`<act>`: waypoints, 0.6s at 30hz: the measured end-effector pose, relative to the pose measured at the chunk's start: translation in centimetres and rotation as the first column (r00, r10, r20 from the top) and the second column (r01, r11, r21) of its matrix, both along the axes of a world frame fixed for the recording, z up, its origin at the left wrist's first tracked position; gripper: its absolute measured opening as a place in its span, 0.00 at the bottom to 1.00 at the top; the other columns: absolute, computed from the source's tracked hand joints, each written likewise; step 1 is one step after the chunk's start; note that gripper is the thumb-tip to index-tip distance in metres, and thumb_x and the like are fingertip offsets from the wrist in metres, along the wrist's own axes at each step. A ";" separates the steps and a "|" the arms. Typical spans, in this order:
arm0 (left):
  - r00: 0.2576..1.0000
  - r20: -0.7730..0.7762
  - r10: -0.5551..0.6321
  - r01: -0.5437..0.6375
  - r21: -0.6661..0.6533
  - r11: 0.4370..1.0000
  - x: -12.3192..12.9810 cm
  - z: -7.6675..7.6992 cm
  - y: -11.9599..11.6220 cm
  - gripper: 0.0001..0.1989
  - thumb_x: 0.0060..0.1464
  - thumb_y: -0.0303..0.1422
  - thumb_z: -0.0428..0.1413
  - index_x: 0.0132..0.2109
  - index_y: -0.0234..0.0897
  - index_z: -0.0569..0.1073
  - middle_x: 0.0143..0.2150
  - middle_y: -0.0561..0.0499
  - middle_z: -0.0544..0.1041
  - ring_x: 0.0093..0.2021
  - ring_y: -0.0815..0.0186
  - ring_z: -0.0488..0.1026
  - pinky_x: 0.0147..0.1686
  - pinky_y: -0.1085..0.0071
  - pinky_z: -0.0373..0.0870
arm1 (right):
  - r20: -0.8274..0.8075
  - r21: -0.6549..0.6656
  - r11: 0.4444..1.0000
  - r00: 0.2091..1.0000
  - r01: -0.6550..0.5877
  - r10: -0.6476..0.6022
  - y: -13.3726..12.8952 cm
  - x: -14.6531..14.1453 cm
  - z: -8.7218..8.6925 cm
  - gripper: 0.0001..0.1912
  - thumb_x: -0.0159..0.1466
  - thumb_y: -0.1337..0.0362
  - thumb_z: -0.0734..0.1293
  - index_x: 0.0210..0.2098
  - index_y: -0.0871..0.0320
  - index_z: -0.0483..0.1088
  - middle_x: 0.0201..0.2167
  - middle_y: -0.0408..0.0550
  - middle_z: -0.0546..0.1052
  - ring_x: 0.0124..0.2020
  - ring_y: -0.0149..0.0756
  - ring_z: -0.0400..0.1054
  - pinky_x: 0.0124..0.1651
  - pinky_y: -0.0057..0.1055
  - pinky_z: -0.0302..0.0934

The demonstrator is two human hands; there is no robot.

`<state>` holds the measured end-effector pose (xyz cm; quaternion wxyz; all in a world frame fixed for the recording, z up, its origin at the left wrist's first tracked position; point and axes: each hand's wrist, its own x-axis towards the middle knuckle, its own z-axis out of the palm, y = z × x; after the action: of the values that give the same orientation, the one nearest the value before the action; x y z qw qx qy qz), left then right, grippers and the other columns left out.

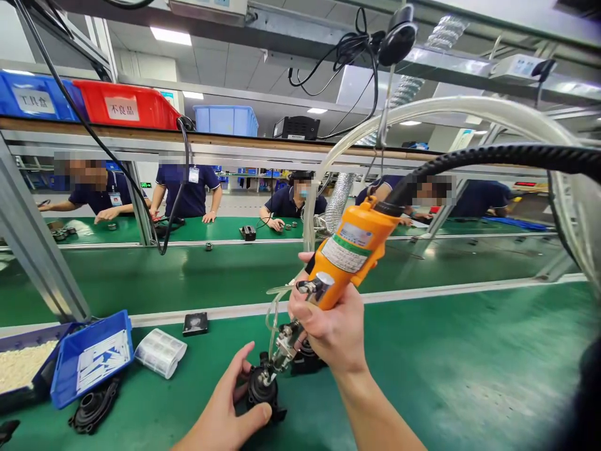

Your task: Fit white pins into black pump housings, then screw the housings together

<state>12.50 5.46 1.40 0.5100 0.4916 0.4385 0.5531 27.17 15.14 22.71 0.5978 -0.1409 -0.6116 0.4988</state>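
Note:
My right hand (331, 326) is wrapped round an orange electric screwdriver (352, 247), tilted so its metal nose points down and left. The tip of the tool meets the top of a black plastic pump housing (263, 385) on the green bench. Thumb and fingers of my left hand (230, 401) grip that housing from the left. Behind the tool's nose sits another black part (307, 360), partly hidden by the tool and my right hand. A thick black cable (493, 160) and a clear hose (436, 109) run from the tool area to the upper right.
At left lie a blue tray (61, 376) with white strips, a bin of pale pieces (23, 369), a black cover (94, 404), a label roll (160, 352) and a small black box (195, 323). Several people work across the bench. A metal post (42, 232) rises at left.

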 end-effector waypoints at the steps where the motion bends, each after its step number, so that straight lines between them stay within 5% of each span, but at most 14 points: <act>1: 1.000 0.017 0.005 -0.005 -0.007 1.000 0.1 0.2 0.0 0.51 0.54 0.51 0.69 0.75 0.46 0.52 0.60 0.43 0.61 0.64 0.49 0.65 0.70 0.51 0.58 | 0.008 -0.002 1.000 1.000 -0.004 0.004 0.0 -0.3 0.0 0.31 0.53 0.63 0.80 0.51 0.54 0.66 0.24 0.35 0.66 0.22 0.29 0.57 0.24 0.25 0.56; 6: 0.994 0.113 0.015 -0.014 -0.009 1.000 0.6 1.0 -0.1 0.49 0.52 0.48 0.72 0.72 0.44 0.56 0.64 0.41 0.61 0.66 0.48 0.63 0.70 0.51 0.58 | 0.046 -0.001 1.000 0.999 0.025 -0.025 0.0 -1.6 -0.2 0.22 0.50 0.64 0.78 0.39 0.55 0.66 0.21 0.34 0.64 0.21 0.27 0.55 0.22 0.23 0.57; 13: 0.994 0.106 0.030 -0.027 -0.022 0.999 0.7 2.0 -0.3 0.46 0.52 0.45 0.72 0.69 0.43 0.58 0.62 0.41 0.65 0.64 0.49 0.65 0.67 0.52 0.63 | 0.107 -0.017 0.996 0.991 0.084 -0.081 -0.3 -2.0 -0.7 0.22 0.49 0.62 0.77 0.39 0.56 0.66 0.22 0.36 0.66 0.22 0.28 0.57 0.24 0.24 0.59; 18: 0.997 0.064 0.042 -0.042 -0.002 0.999 0.6 1.2 -0.2 0.48 0.52 0.45 0.72 0.71 0.45 0.55 0.58 0.43 0.65 0.63 0.51 0.66 0.67 0.53 0.62 | 0.109 -0.032 0.989 0.984 0.146 -0.142 -0.3 -2.1 -0.5 0.23 0.49 0.62 0.77 0.39 0.57 0.66 0.23 0.37 0.67 0.22 0.29 0.59 0.25 0.25 0.62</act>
<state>13.09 5.29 2.56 0.5123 0.4642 0.4323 0.5789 25.11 14.81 22.23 0.5960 -0.2229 -0.6207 0.4580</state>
